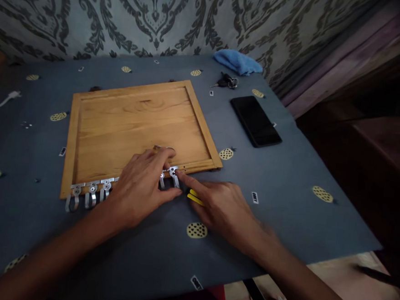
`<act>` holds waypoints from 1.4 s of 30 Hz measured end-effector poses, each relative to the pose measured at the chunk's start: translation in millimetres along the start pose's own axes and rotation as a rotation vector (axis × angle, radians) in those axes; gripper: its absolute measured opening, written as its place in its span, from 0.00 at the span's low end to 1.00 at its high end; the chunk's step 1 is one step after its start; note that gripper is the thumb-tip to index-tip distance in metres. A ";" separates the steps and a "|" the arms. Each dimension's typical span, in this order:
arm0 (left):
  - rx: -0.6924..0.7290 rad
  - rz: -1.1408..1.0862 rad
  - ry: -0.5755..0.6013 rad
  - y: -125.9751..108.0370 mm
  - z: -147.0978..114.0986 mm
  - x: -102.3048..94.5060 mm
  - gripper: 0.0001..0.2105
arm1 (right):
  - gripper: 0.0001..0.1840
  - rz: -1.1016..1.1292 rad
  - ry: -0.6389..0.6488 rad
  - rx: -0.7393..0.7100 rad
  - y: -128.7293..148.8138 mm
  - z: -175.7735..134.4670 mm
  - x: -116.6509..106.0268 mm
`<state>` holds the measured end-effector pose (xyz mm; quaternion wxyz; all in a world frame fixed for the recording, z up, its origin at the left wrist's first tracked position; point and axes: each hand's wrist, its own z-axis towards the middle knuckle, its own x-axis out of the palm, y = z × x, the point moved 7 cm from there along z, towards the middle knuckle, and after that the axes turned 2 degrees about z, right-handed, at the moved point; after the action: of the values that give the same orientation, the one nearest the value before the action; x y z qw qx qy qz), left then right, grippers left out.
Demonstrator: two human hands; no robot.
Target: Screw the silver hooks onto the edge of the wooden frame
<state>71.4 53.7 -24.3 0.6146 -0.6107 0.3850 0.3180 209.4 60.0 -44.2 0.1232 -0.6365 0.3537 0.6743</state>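
A framed wooden board (136, 122) lies on the table, with silver metal hooks (93, 193) in a row along its near edge. My left hand (139, 187) rests over that edge, its thumb and fingers closed around the hook (173, 176) at the right end of the row. Held in the curled fingers of my right hand (221, 206) is what looks like a screwdriver (195, 197); only part of its yellow-and-black handle shows. My right index fingertip touches this same hook's plate. Part of the row is hidden under my left hand.
A thin curved metal piece (164, 147) lies on the board. Right of it are a black phone (256, 121), keys (227, 81) and a blue cloth (238, 62). A white cable (4, 102) and tiny bits (27, 125) lie at left. The patterned tablecloth (286, 188) ends at the right.
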 end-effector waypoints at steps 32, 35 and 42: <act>0.100 0.073 -0.053 -11.4 -8.6 -3.5 0.13 | 0.05 0.147 -0.056 0.041 -17.4 94.5 -35.1; 0.103 0.077 -0.060 -11.1 -8.7 -2.9 0.12 | 0.03 0.138 -0.064 0.048 -19.5 99.6 -30.8; 0.117 0.091 -0.063 -13.4 -12.0 -3.4 0.10 | 0.06 0.198 -0.216 0.080 -24.6 101.6 -39.2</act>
<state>80.2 41.3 -14.1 0.6461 -0.5449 0.4108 0.3418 152.5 153.2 -21.1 0.1186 -0.5170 0.4258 0.7331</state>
